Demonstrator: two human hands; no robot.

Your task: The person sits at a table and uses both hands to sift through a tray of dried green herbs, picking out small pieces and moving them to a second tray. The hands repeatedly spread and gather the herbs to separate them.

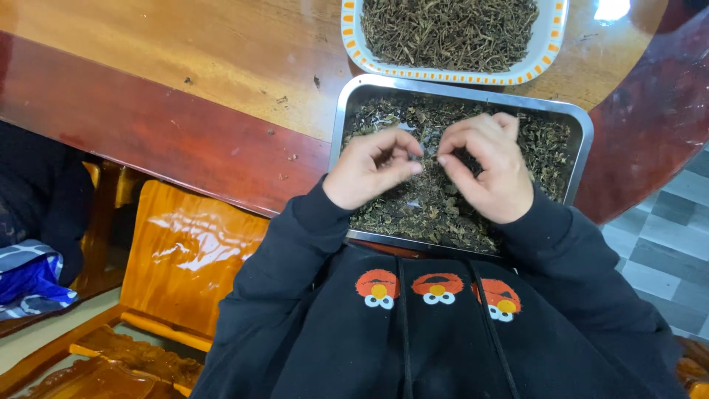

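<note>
A metal tray [342, 122] filled with dark dried leaves [546, 144] sits at the table's near edge. Both my hands hover over its middle, fingertips almost meeting. My left hand [369, 168] pinches a small bit of leaf between thumb and fingers. My right hand [487, 166] pinches at the same spot from the other side. Beyond the tray stands a white dish with an orange-dotted rim [550, 44] heaped with thin dried stems [450, 29]. My black sleeves reach in from below.
The polished wooden table [185, 74] carries scattered leaf crumbs left of the tray. An orange wooden chair [185, 251] stands to my left below the table edge. A blue and grey cloth [29, 277] lies at far left. Grey floor tiles [665, 251] show at right.
</note>
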